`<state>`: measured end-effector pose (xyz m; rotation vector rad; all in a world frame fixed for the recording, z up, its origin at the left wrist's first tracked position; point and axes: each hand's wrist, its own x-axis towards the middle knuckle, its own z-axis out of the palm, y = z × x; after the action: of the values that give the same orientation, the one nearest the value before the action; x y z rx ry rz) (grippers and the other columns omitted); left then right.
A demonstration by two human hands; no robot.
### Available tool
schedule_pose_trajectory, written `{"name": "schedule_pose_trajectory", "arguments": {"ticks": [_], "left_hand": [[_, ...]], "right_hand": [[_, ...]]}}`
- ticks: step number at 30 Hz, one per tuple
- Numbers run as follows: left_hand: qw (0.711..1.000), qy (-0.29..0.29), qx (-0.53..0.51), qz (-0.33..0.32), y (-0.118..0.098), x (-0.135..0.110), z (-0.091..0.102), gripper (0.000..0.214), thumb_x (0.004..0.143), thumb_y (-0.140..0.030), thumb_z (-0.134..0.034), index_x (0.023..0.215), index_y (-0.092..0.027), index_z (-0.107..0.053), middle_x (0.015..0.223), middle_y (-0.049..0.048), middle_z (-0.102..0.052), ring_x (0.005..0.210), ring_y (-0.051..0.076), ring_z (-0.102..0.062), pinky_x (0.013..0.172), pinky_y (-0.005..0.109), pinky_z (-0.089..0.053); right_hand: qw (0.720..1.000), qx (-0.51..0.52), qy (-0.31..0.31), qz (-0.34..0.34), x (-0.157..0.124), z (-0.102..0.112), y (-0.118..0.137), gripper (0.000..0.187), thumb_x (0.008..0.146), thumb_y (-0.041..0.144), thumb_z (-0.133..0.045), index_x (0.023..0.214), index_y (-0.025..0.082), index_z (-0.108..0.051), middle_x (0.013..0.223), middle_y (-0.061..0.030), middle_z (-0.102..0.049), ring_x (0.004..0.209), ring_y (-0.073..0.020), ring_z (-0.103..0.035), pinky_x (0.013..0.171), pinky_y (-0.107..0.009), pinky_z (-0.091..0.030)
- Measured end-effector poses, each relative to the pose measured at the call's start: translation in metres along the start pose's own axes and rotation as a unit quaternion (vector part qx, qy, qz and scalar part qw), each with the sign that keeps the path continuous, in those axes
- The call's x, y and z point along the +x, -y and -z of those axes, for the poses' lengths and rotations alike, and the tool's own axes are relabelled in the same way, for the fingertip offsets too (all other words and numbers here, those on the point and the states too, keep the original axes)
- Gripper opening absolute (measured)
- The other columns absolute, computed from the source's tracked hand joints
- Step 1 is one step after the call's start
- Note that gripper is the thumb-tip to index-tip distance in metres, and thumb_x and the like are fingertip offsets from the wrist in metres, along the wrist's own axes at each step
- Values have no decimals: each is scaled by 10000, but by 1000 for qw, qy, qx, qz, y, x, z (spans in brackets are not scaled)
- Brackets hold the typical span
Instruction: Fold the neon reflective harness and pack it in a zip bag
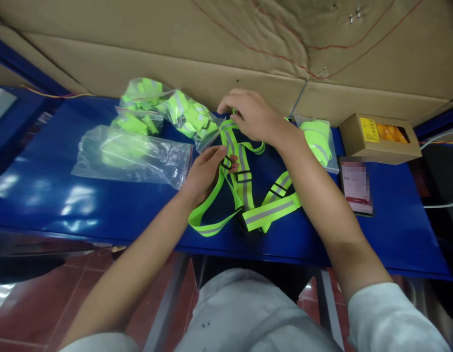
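Note:
A neon-green reflective strap harness [248, 195] with grey stripes and black buckles lies spread on the blue table [65, 195]. My left hand [206, 171] pinches one strap beside a black buckle, fingers closed on it. My right hand [252, 115] is further back, fingers curled round the harness's upper end. Both forearms reach in from below.
Several clear plastic bags of folded green straps [134, 154] lie to the left, and another bag [318, 139] sits right of my wrist. A phone [356, 186] and a small cardboard box [378, 137] rest at right. Cardboard sheeting [212, 54] backs the table.

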<state>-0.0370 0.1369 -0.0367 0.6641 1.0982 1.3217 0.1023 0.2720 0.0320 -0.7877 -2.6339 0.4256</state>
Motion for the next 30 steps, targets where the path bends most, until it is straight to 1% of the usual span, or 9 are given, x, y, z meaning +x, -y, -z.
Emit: {"name": "schedule_pose_trajectory", "arguments": {"ticks": [2,6,10,14,18,22,25,28,30], "left_hand": [[1000,-4,-4,-4,-1,0,0,149,985,-328,-710,974,-189,-657,914,75,-754,930,224,-771,849,372,-633],[1000,-11,0,16,-1,1,1,190,967,-348,-749,1009,-181,-669,900,75,-750,941,241,-782,866,387,-634],[1000,-16,20,17,-2,4,2,251,924,-369,-808,1014,-192,-654,854,54,-747,876,240,-787,829,380,-639],[998,-51,18,19,-3,8,3,166,974,-321,-743,986,-198,-634,808,40,-746,788,212,-778,788,371,-643],[998,-67,22,6,-1,9,2,141,977,-286,-729,939,-207,-619,780,20,-732,788,207,-779,758,347,-637],[998,-65,16,-2,0,6,0,169,974,-312,-748,957,-201,-620,832,46,-744,846,238,-790,807,385,-634],[998,-61,11,5,0,5,-1,176,968,-306,-757,967,-204,-614,815,33,-739,797,216,-778,809,377,-631],[999,-53,12,4,-1,6,0,158,988,-309,-728,967,-201,-615,784,15,-732,742,184,-754,804,355,-627],[998,-57,15,-4,-2,8,1,137,1009,-303,-696,969,-198,-618,779,11,-727,752,182,-750,807,349,-619]], "right_hand": [[999,15,41,22,-1,-7,2,475,897,-5,-526,1277,186,-737,1350,-68,-721,1279,-209,-625,1094,-334,-436],[993,21,113,24,-1,-18,4,387,919,55,-629,1259,192,-754,1258,-69,-745,1152,-224,-675,1016,-340,-476],[993,15,112,27,0,-20,8,428,905,20,-627,1243,232,-780,1377,-78,-648,1187,-218,-644,991,-320,-471],[994,-15,103,26,4,-17,3,221,913,82,-683,1032,190,-834,1249,-91,-690,1101,-234,-659,977,-345,-480],[997,-34,74,-13,5,-15,-8,222,940,124,-659,1048,214,-830,1204,-88,-727,1122,-265,-672,992,-386,-484],[997,-31,62,-32,3,-15,-11,243,975,171,-604,1054,235,-826,1196,-73,-742,1108,-259,-685,954,-397,-490],[998,-29,60,-20,2,-14,-3,267,981,167,-573,1088,227,-811,1188,-67,-746,1085,-244,-688,928,-382,-484],[999,-15,44,-3,-1,-9,9,385,928,87,-572,1246,226,-739,1188,-59,-752,1097,-234,-677,915,-346,-482],[999,-21,36,-19,-8,-5,21,363,941,94,-561,1251,212,-708,1135,-64,-759,1068,-241,-677,906,-349,-483]]}}
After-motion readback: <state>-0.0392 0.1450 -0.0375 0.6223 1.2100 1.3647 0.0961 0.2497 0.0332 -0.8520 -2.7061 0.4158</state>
